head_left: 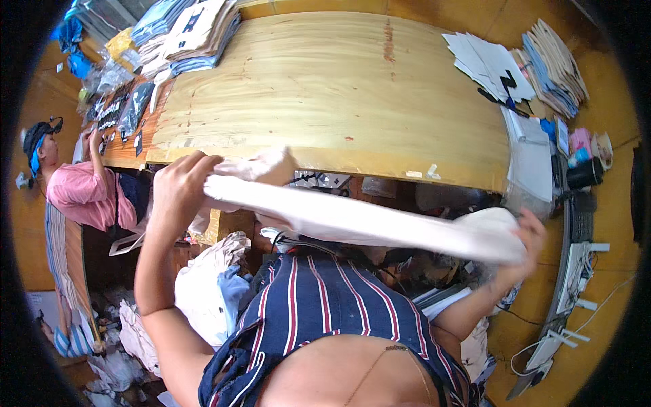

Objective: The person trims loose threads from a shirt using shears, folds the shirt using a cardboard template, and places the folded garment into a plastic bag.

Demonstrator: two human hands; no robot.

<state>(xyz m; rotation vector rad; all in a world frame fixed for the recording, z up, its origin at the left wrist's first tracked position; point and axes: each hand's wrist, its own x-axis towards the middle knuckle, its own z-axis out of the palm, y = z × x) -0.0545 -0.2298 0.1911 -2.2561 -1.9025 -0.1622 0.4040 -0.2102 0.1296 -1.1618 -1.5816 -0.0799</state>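
Note:
A white folded cloth, seemingly a garment (pixel 359 211), is stretched in a long band across my front, above the near edge of the wooden table (pixel 298 88). My left hand (pixel 184 182) is closed round its left end, where a beige-pink part bunches up behind. At the other end, lower and slightly smeared by motion, my right hand (pixel 527 247) grips the cloth, some of its fingers hidden behind it. The kind of garment cannot be made out.
Folded shirts (pixel 196 34) are stacked at the table's far left, with more folded clothes (pixel 556 68) and white sheets (pixel 485 64) at the far right. A co-worker in a pink top (pixel 85 193) works at left. Loose clothes (pixel 213 292) lie below, left of me.

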